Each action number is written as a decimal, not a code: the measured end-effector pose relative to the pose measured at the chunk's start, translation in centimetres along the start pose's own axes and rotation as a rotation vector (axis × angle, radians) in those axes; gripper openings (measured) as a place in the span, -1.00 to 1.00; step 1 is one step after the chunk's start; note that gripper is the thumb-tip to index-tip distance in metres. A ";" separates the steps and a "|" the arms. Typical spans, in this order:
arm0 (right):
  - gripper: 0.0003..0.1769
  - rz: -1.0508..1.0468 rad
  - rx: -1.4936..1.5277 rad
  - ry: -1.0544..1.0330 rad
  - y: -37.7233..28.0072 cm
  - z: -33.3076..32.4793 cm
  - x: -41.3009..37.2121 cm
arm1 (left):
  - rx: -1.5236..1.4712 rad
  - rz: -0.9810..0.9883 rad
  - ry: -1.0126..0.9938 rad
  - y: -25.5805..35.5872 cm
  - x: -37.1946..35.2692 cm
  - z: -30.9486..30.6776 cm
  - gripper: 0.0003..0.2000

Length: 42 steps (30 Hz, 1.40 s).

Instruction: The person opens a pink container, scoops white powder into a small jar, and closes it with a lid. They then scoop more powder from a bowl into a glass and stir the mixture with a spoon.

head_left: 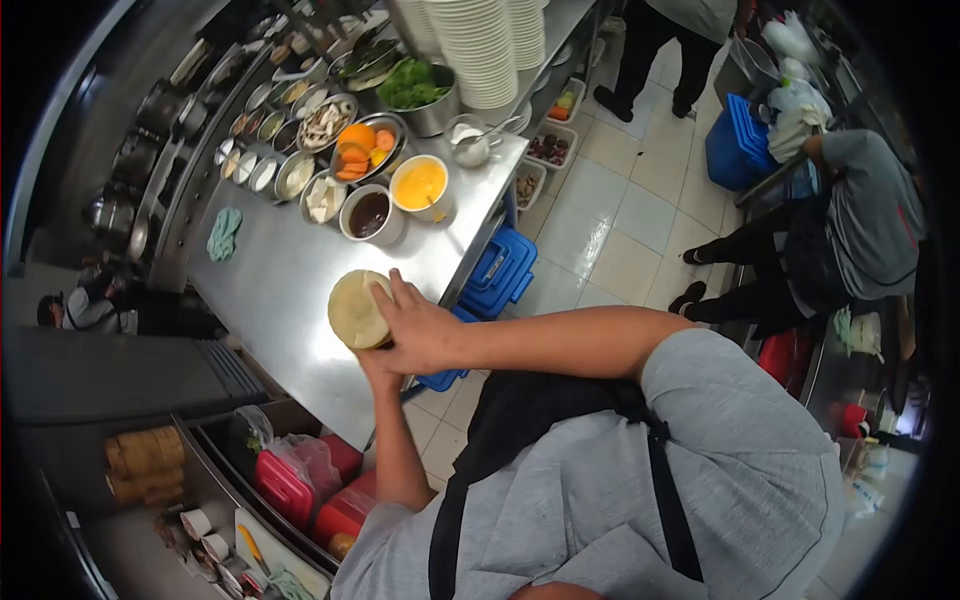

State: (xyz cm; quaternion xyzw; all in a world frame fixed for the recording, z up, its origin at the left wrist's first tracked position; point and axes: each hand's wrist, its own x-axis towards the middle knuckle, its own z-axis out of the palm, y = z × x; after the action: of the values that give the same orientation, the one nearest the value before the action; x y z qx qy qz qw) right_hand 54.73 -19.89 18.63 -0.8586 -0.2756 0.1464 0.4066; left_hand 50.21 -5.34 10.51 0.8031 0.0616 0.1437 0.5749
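Above the steel table (290, 340), my two hands hold a round tub with a pale yellowish lid (358, 310). My right hand (422, 328) wraps its near side, with the thumb lying over the lid. My left hand (382, 362) grips it from below and is partly hidden behind the right one. Beyond the tub stand a white cup of dark brown sauce (369, 214) and a white cup of yellow liquid (420, 184). A green cloth (224, 234) lies crumpled toward the table's left side.
Ingredient bowls (327, 122), a pot of green leaves (415, 85) and stacked white containers (470, 50) crowd the far end. Blue lidded bins (500, 265) stand beside the table. One person (860, 215) is at the right, another (665, 50) at the top. Red bins (283, 485) sit lower left.
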 end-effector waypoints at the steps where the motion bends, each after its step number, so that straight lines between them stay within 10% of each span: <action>1: 0.21 -0.014 0.033 -0.049 2.1 -1.1 -1.6 | -0.027 -0.005 0.053 0.3 -0.5 -0.9 -0.02; 4: 0.07 0.143 -0.011 -0.174 10.2 -4.0 -7.4 | 0.006 -0.026 0.275 -1.7 -0.2 -4.3 0.03; 9: -0.02 0.551 -0.090 -0.095 24.0 -5.4 -18.6 | 1.281 -0.117 -0.039 8.4 4.0 1.0 0.09; 15: -0.17 1.137 -0.008 0.258 37.8 -5.4 -38.5 | 1.085 -0.077 0.056 6.3 5.2 1.3 0.00; 21: -0.45 1.292 -0.118 -0.071 37.7 -1.2 -55.4 | 0.736 0.129 -0.313 9.6 -0.9 3.9 0.02; 25: -0.59 1.194 -0.234 -0.458 42.5 4.9 -62.4 | 0.138 -0.317 -0.493 5.2 -4.0 8.6 -0.07; 29: -0.67 0.770 -0.326 -0.382 47.1 5.7 -62.7 | 0.279 -0.496 -0.402 -1.8 -2.6 14.7 -0.03; 30: -0.69 0.626 -0.607 -0.724 42.9 0.5 -57.1 | 0.251 -0.493 -0.411 -5.1 -1.8 15.8 -0.03; 33: -0.69 1.245 -0.116 -0.153 39.1 -6.6 -49.3 | 0.581 -0.473 -0.300 -12.0 2.3 16.9 -0.04; 35: -0.67 1.262 0.016 -0.154 39.1 -10.8 -45.8 | 0.935 -0.901 -0.472 -14.3 6.3 18.3 -0.09; 37: -0.64 1.272 0.164 -0.135 36.9 -14.7 -40.8 | 0.223 -0.500 -0.471 -33.7 6.3 17.6 -0.11; 42: -0.41 1.231 -0.278 0.161 35.2 -18.6 -33.4 | 0.755 -0.818 -0.350 -29.0 11.4 20.0 -0.11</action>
State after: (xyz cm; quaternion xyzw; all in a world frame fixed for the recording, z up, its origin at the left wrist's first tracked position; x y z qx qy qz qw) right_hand 49.14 -69.40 3.79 -0.9129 0.2834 0.2513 0.1521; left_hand 69.01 -10.81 -20.93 0.8750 0.3180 -0.2567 0.2594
